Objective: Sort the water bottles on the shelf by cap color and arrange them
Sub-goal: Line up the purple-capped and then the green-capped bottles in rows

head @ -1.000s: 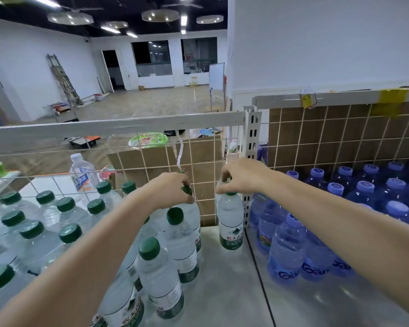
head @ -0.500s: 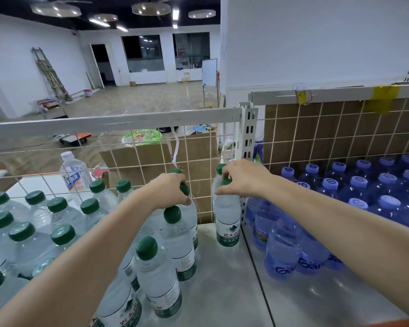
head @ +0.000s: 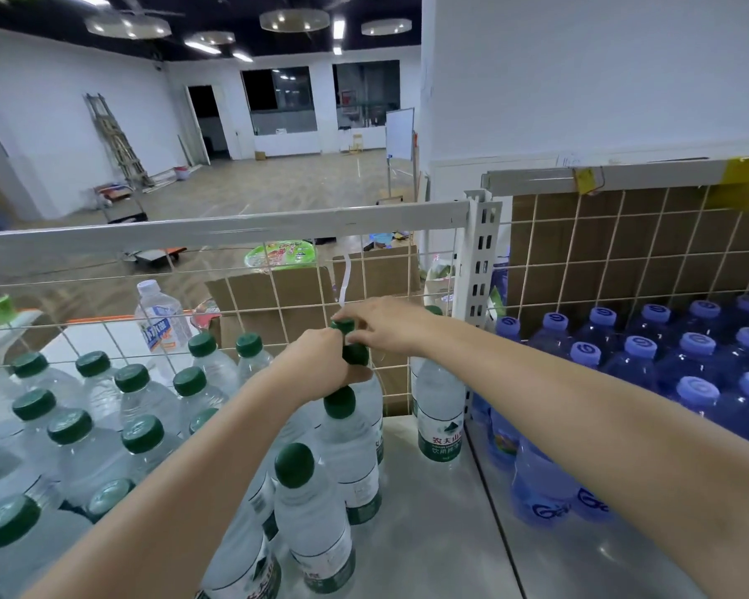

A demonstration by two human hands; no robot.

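Green-cap bottles (head: 139, 430) fill nine o'clock, blue-cap bottles (head: 675, 365) three o'clock: nearly sorted. Left hand (head: 316, 367) and right hand (head: 385, 324) pinch green caps (head: 350, 339) at twelve.

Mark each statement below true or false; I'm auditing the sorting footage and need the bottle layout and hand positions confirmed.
1. The clear plastic bottles with dark green caps stand left of the white slotted upright post. True.
2. The blue-tinted plastic bottles with lilac caps are mixed in among the green-capped ones. False: they stand together right of the post.
3. Both the left hand and the right hand are at green caps by the white wire grid. True.
4. The right hand grips a lilac cap. False: its fingers are at a green cap.
5. One green-capped bottle stands apart, beside the post. True.
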